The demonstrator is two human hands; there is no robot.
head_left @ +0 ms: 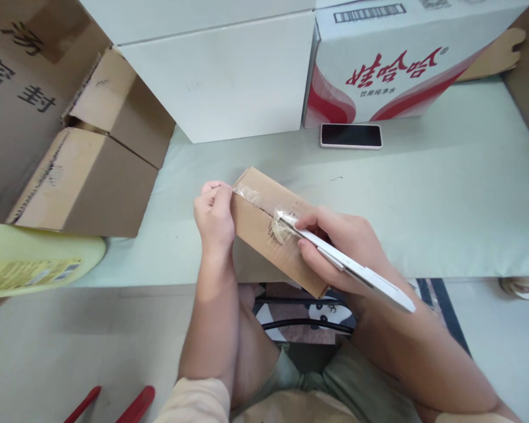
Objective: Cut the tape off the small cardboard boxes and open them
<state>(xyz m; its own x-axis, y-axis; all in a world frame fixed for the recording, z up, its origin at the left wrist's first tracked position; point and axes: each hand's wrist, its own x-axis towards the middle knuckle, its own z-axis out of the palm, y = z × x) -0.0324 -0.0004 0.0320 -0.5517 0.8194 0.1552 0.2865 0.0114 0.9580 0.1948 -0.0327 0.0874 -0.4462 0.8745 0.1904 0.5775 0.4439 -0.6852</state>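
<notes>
Yellow and smooth, a rounded plastic jug (35, 264) with a paper label is lying at the far left, under large brown corrugated cardboard cartons (88, 182) with open flaps. Toward the middle, the left hand (214, 214) is curling its fingers tight, pinching the upper corner of a small brown cardboard box (264, 238). That box is sitting tilted at the near edge of the pale green table (467, 194), between both hands. Glossy clear tape (283, 228) is wrinkling along its top seam. The right hand (341, 247) is wrapping closed around a slim white plastic utility knife (361, 273), whose tip is touching the crumpled tape. Behind them, a plain white matte box (220, 76) is standing beside a flat black phone with a pink rim (351, 135) and a white carton with red print (392, 53).
</notes>
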